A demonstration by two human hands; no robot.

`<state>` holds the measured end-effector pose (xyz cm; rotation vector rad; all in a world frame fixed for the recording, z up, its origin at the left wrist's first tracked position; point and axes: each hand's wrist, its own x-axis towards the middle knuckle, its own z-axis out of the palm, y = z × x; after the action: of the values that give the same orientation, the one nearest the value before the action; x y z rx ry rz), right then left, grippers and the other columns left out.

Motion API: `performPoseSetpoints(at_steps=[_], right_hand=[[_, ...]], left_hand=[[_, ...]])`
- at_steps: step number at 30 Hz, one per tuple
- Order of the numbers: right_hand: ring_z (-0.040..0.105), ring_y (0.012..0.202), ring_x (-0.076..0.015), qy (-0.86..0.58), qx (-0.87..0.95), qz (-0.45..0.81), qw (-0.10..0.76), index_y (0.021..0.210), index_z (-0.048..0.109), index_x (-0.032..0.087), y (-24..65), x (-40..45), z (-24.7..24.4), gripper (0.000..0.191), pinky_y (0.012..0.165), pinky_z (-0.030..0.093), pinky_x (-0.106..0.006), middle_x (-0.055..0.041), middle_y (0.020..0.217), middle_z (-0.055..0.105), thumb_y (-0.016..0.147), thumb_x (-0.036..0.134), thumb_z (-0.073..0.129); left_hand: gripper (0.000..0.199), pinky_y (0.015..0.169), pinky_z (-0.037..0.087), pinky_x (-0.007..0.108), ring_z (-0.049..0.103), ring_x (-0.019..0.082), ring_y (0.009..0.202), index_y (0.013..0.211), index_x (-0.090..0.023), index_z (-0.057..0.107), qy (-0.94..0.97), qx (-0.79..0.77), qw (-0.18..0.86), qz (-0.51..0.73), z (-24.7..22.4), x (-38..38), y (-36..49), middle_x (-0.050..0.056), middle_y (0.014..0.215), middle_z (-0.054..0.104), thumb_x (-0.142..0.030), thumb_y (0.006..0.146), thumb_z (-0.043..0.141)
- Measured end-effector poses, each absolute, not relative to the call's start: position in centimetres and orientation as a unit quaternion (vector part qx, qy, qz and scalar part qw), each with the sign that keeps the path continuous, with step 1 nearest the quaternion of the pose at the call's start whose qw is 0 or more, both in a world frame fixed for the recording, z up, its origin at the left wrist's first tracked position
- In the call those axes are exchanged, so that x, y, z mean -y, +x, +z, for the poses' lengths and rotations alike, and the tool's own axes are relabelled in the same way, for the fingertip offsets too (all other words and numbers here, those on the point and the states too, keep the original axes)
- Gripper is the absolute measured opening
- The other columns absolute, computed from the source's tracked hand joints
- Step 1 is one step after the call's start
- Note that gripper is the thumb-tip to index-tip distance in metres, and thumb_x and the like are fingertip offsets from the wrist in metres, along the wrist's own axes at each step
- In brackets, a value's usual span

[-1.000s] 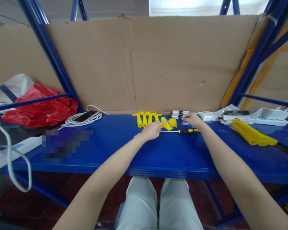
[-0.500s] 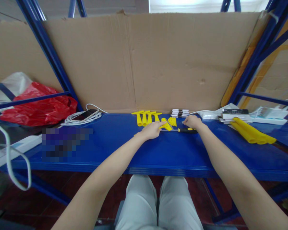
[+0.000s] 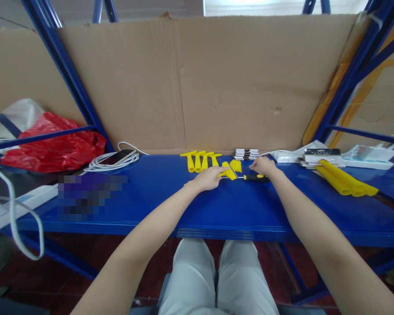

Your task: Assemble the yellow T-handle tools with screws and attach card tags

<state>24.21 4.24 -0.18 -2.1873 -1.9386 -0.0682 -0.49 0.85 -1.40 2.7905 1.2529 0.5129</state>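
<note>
On the blue table, my left hand (image 3: 209,178) is closed round the handle of a yellow scraper-like tool (image 3: 229,172), whose head points right. My right hand (image 3: 263,166) is closed in a pinch just right of it; what its fingers hold is too small to name. A screwdriver (image 3: 256,178) with a black and yellow handle lies beneath and beside my right hand, its shaft reaching toward the yellow tool. Behind my left hand stand several yellow T-shaped pieces (image 3: 198,162). Small yellow pieces (image 3: 236,166) lie between my hands, in front of stacked small white boxes (image 3: 246,154).
Yellow tubes (image 3: 344,178) lean on boxes (image 3: 321,156) at the right. At the left are a phone (image 3: 118,157) on a coiled white cable, a red plastic bag (image 3: 52,144) and a white power strip (image 3: 22,205). Cardboard (image 3: 223,83) stands behind the table.
</note>
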Motion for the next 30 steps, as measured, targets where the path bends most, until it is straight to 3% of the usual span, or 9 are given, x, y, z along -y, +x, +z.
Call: performPoseSetpoints(at_steps=[8,13,17,21,24,30], right_hand=[[0.058,0.108,-0.0292,-0.758,0.64,0.012,0.123,0.081,0.076,0.023,24.4,-5.1,-0.7,0.013,0.09,0.046,-0.043,-0.0102,0.101,0.069,0.071,0.026,0.067],[0.058,0.108,-0.0305,-0.783,0.607,0.042,0.132,0.08,0.074,0.019,24.2,-5.4,-0.8,0.016,0.092,0.045,-0.044,-0.0118,0.103,0.067,0.067,0.023,0.068],[0.057,0.108,-0.0325,-0.752,0.624,0.042,0.208,0.069,0.071,0.015,23.6,-4.9,-0.4,0.007,0.092,0.044,-0.046,-0.0128,0.093,0.069,0.065,0.017,0.065],[0.064,0.086,-0.0198,-0.655,0.673,0.127,0.317,0.077,0.071,0.013,21.9,-4.2,0.4,0.016,0.079,0.049,-0.03,-0.0064,0.08,0.069,0.074,0.021,0.058],[0.063,0.08,-0.0157,-0.559,0.686,0.232,0.404,0.069,0.068,0.014,19.9,-3.7,0.6,0.009,0.077,0.048,-0.026,-0.0045,0.08,0.07,0.07,0.017,0.06],[0.06,0.07,-0.0126,-0.518,0.683,0.289,0.426,0.056,0.062,0.016,17.8,-3.2,-0.1,0.011,0.07,0.047,-0.023,-0.0027,0.071,0.068,0.066,0.011,0.062]], left_hand=[[0.049,0.103,0.042,0.034,0.051,0.021,0.125,0.138,-0.021,0.048,0.905,-0.391,0.025,0.166,-1.6,-1.0,-0.4,0.008,0.136,0.055,-0.016,0.089,0.047],[0.047,0.103,0.041,0.032,0.053,0.02,0.123,0.135,-0.02,0.05,0.907,-0.384,0.014,0.171,-1.9,-1.4,-0.4,0.007,0.136,0.056,-0.017,0.088,0.048],[0.048,0.101,0.043,0.033,0.054,0.02,0.121,0.136,-0.022,0.049,0.908,-0.384,0.006,0.17,-1.9,-1.4,-0.4,0.007,0.132,0.059,-0.018,0.088,0.047],[0.044,0.099,0.045,0.033,0.055,0.02,0.119,0.133,-0.021,0.052,0.911,-0.377,0.003,0.169,-1.7,-1.1,-0.4,0.008,0.128,0.061,-0.018,0.089,0.045],[0.043,0.098,0.045,0.034,0.057,0.021,0.116,0.131,-0.021,0.053,0.914,-0.369,-0.003,0.168,-1.5,-1.0,-0.3,0.008,0.126,0.062,-0.018,0.089,0.045],[0.041,0.093,0.048,0.033,0.06,0.02,0.109,0.127,-0.024,0.055,0.918,-0.354,-0.024,0.175,-1.4,-0.8,-0.3,0.006,0.117,0.065,-0.017,0.089,0.045]])
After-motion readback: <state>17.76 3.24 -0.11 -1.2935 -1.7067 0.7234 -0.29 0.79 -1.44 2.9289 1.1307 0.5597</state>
